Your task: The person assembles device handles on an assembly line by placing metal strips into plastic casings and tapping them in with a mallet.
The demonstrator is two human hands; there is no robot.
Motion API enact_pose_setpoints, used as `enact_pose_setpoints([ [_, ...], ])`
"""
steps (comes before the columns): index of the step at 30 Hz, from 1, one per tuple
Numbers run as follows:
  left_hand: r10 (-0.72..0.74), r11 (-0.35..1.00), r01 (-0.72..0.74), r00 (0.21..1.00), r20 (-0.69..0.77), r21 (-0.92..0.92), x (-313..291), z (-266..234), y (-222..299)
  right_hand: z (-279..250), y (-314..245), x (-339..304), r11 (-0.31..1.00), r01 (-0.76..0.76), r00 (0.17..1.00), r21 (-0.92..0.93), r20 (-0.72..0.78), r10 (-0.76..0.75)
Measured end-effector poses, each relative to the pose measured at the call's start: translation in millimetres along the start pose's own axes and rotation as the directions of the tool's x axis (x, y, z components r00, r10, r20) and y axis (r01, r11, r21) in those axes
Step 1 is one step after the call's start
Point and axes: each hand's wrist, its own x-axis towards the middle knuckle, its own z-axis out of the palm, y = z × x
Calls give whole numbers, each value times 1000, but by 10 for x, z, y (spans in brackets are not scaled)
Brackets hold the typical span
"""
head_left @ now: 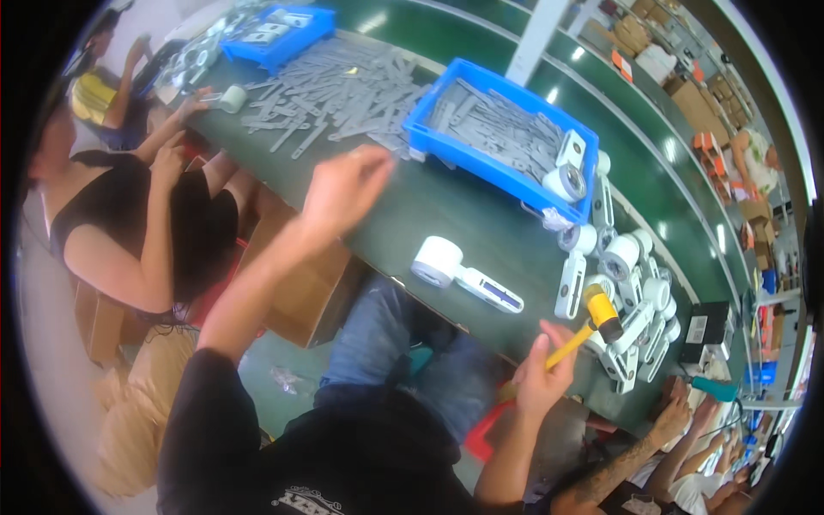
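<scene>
My right hand (pixel 547 371) is wrapped round the yellow handle of a mallet (pixel 604 314), whose yellow and black head points up and away from me. Over the near edge of the loose grey strips (pixel 326 90), my left hand (pixel 348 190) hangs with its fingers pinched together; anything small between them is hidden. On the dark green bench between my hands lies a white part (pixel 468 276) with a round cup-like end and a flat slotted arm. It touches neither hand.
A blue bin (pixel 419 129) of grey strips stands ahead, and another blue bin (pixel 319 27) is far left. White parts (pixel 635 275) pile up at the right, near a black box (pixel 705 333). Co-workers sit on both sides; one hand at right is near a teal power tool (pixel 714 388).
</scene>
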Motion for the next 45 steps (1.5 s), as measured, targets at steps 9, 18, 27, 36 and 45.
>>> enact_pose_setpoints([
  [9,-226,438,654,744,628,-617,-1326,386,1477,235,-190,-288,986,-165,985,18,53,163],
  [18,381,905,-315,900,214,-286,-619,493,752,332,-105,403,983,-157,968,-96,184,173],
  [27,615,766,-550,778,129,-333,-514,605,641,366,-398,645,918,-213,900,-334,299,318],
  [36,582,795,-513,796,167,-323,-500,615,636,228,-295,755,817,-537,712,-209,407,572],
  [45,588,788,-528,798,130,-317,-461,658,625,254,-214,745,702,-708,658,76,431,618],
])
